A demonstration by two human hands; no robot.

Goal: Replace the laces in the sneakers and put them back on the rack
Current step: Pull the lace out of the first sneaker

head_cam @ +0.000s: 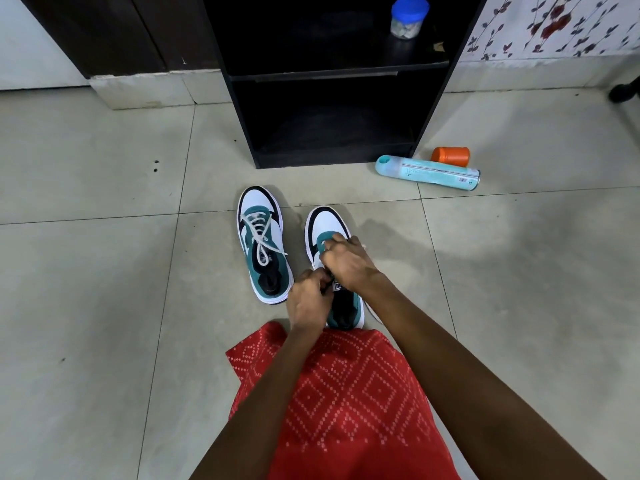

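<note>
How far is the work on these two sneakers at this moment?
Done, it seems: the left sneaker carries a white lace, threaded and crossed. In hand: the left hand and right hand both pinch at the right sneaker near its tongue; its lacing is hidden under them. Left: finish that shoe, then set both on the rack, since both stand on the floor.

Tiled floor [104, 271] carries the laced sneaker [263, 244], second sneaker [329, 221], black rack [329, 157], teal bottle [427, 173], orange cup [450, 156]

Two sneakers [298, 254] side by side before rack [332, 84], hands [329, 282] on right one
</note>
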